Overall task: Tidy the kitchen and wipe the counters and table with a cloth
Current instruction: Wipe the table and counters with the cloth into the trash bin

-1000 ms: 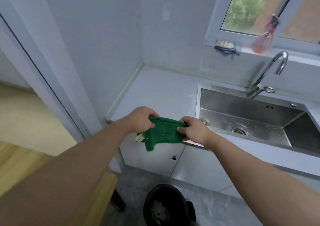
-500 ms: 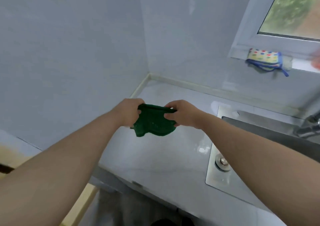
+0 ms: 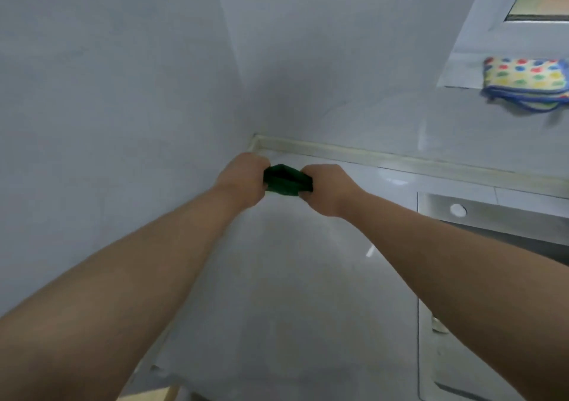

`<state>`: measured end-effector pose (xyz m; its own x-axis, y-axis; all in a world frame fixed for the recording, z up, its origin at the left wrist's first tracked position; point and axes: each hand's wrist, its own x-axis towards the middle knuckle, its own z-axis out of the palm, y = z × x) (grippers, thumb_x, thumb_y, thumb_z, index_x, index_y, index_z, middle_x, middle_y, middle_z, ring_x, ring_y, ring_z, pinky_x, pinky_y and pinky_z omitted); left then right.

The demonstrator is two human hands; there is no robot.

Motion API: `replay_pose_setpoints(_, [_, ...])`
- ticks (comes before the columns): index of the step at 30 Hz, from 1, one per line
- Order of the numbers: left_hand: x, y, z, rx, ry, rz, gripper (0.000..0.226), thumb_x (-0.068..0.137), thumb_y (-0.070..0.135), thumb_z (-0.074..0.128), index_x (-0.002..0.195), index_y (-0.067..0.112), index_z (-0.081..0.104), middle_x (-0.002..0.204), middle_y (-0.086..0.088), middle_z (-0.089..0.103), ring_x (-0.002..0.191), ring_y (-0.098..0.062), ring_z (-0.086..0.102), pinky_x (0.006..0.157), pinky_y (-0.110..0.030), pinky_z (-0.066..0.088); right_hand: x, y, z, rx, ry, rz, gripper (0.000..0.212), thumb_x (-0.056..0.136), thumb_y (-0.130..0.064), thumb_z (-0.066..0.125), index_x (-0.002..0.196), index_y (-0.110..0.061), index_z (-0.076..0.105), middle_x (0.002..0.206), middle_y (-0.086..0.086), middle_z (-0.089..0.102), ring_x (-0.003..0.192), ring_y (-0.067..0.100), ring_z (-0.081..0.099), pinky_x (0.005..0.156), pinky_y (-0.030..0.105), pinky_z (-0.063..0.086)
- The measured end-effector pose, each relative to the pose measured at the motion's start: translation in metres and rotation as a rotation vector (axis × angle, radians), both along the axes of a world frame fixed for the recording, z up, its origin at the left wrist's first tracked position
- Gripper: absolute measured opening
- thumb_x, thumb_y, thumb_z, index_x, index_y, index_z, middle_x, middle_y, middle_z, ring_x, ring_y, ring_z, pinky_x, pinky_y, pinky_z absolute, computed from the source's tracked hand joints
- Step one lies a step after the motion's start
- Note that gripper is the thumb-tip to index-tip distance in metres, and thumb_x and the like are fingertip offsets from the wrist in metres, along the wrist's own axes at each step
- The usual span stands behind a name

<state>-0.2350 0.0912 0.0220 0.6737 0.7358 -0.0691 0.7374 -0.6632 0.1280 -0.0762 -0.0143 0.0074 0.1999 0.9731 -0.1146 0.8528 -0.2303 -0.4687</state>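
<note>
Left hand: my left hand (image 3: 241, 179) is clenched, fingers curled tight round the left end of the green cloth (image 3: 288, 182), back of the hand facing me.
Right hand: my right hand (image 3: 328, 190) is clamped on the cloth's other end, knuckles up, with the fingertips tucked under out of sight.
Green cloth: dead centre between my two fists, bunched into a short dark wad with only a narrow stretch showing. From the cloth, my left fist is at 9 o'clock and my right fist is at 3 o'clock.
Cloth height: it's over the back corner of the counter (image 3: 277, 277), but I can't tell whether it touches the surface.
Counter: pale and glossy, running from my hands down toward 6 o'clock between my forearms.
Sealing strip: a cream strip (image 3: 400, 159) follows the counter's back edge, starting at the corner just behind my left hand and heading off toward 3 o'clock.
Wall: plain grey wall (image 3: 123, 93) fills everything from 9 to 12 o'clock.
Sink: the steel sink (image 3: 492, 206) is at 3 o'clock, partly hidden behind my right forearm.
Window sill: up at 2 o'clock, a spotted cloth (image 3: 526, 77) with blue trim lies on the window sill (image 3: 458, 74), its edge drooping over the front.
Wooden edge: a sliver of light wood (image 3: 147, 396) peeks in at 7 o'clock, under my left arm.
</note>
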Motion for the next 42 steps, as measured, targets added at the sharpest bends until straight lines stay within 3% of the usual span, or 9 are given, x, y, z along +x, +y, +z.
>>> replay_pose_setpoints(6, [0.047, 0.069, -0.031, 0.118, 0.029, -0.084, 0.029, 0.09, -0.001, 0.052, 0.117, 0.007, 0.061, 0.118, -0.019, 0.055, 0.104, -0.034, 0.058, 0.082, -0.036, 0.047, 0.021, 0.078, -0.028, 0.065, -0.242, -0.111, 0.03, 0.095, -0.01, 0.049, 0.122, -0.013, 0.061, 0.112, 0.01, 0.051, 0.108, 0.026, 0.05, 0.084, 0.035, 0.049])
replay_pose_setpoints(16, [0.07, 0.132, -0.085, 0.193, 0.142, -0.219, 0.018, 0.093, 0.004, 0.052, 0.112, 0.004, 0.055, 0.111, -0.018, 0.056, 0.089, -0.025, 0.052, 0.068, -0.032, 0.037, 0.026, 0.124, -0.078, -0.074, -0.371, -0.085, 0.03, 0.094, -0.008, 0.049, 0.121, -0.008, 0.061, 0.124, 0.015, 0.05, 0.123, 0.029, 0.041, 0.091, 0.035, 0.044])
replay_pose_setpoints(19, [0.073, 0.145, -0.105, 0.194, 0.213, -0.233, 0.017, 0.096, 0.013, 0.05, 0.111, 0.004, 0.054, 0.114, -0.018, 0.057, 0.085, -0.023, 0.046, 0.071, -0.03, 0.036, 0.025, 0.136, -0.084, -0.151, -0.363, -0.08, 0.029, 0.094, -0.007, 0.05, 0.12, -0.006, 0.06, 0.125, 0.015, 0.053, 0.121, 0.029, 0.046, 0.092, 0.036, 0.045])
replay_pose_setpoints(22, [0.075, 0.158, -0.12, 0.317, 0.283, -0.257, 0.042, 0.103, 0.035, 0.034, 0.124, 0.008, 0.057, 0.121, -0.016, 0.06, 0.104, -0.034, 0.057, 0.076, -0.033, 0.035, 0.03, 0.148, -0.085, -0.231, -0.353, -0.069, 0.028, 0.094, -0.008, 0.052, 0.121, -0.005, 0.059, 0.123, 0.016, 0.056, 0.114, 0.03, 0.053, 0.085, 0.036, 0.047])
replay_pose_setpoints(26, [0.081, 0.159, -0.116, 0.167, 0.196, -0.207, 0.037, 0.101, 0.011, 0.039, 0.136, 0.008, 0.05, 0.129, -0.018, 0.057, 0.115, -0.032, 0.055, 0.088, -0.034, 0.042, 0.035, 0.159, -0.079, -0.247, -0.372, -0.032, 0.031, 0.095, -0.009, 0.05, 0.125, -0.002, 0.055, 0.124, 0.017, 0.056, 0.115, 0.03, 0.054, 0.09, 0.034, 0.045])
replay_pose_setpoints(30, [0.08, 0.162, -0.116, 0.068, 0.097, -0.092, 0.031, 0.098, 0.004, 0.042, 0.125, 0.004, 0.057, 0.126, -0.019, 0.058, 0.111, -0.032, 0.057, 0.091, -0.035, 0.045, 0.034, 0.165, -0.075, -0.277, -0.449, 0.023, 0.028, 0.096, -0.01, 0.05, 0.122, -0.006, 0.058, 0.12, 0.014, 0.059, 0.113, 0.028, 0.056, 0.089, 0.034, 0.045])
replay_pose_setpoints(34, [0.082, 0.154, -0.115, 0.239, 0.142, -0.113, 0.026, 0.098, 0.012, 0.044, 0.112, 0.009, 0.066, 0.119, -0.014, 0.065, 0.108, -0.033, 0.06, 0.091, -0.033, 0.042, 0.03, 0.168, -0.076, -0.269, -0.559, 0.037, 0.006, 0.095, -0.015, 0.05, 0.098, -0.018, 0.054, 0.085, 0.002, 0.049, 0.101, 0.023, 0.056, 0.098, 0.038, 0.035])
replay_pose_setpoints(39, [0.078, 0.158, -0.112, 0.084, 0.209, -0.065, 0.026, 0.098, 0.009, 0.047, 0.118, 0.007, 0.062, 0.126, -0.016, 0.061, 0.113, -0.031, 0.059, 0.088, -0.032, 0.045, 0.022, 0.169, -0.075, -0.303, -0.498, 0.075, 0.021, 0.096, -0.009, 0.051, 0.115, -0.005, 0.061, 0.118, 0.015, 0.062, 0.111, 0.031, 0.06, 0.084, 0.039, 0.048])
replay_pose_setpoints(42, [0.073, 0.158, -0.1, 0.0, 0.171, -0.057, 0.027, 0.096, 0.003, 0.05, 0.12, 0.005, 0.062, 0.126, -0.017, 0.059, 0.113, -0.03, 0.058, 0.088, -0.029, 0.042, 0.016, 0.162, -0.076, -0.322, -0.483, 0.107, 0.024, 0.097, -0.011, 0.051, 0.119, -0.002, 0.059, 0.118, 0.016, 0.063, 0.106, 0.03, 0.061, 0.086, 0.039, 0.051])
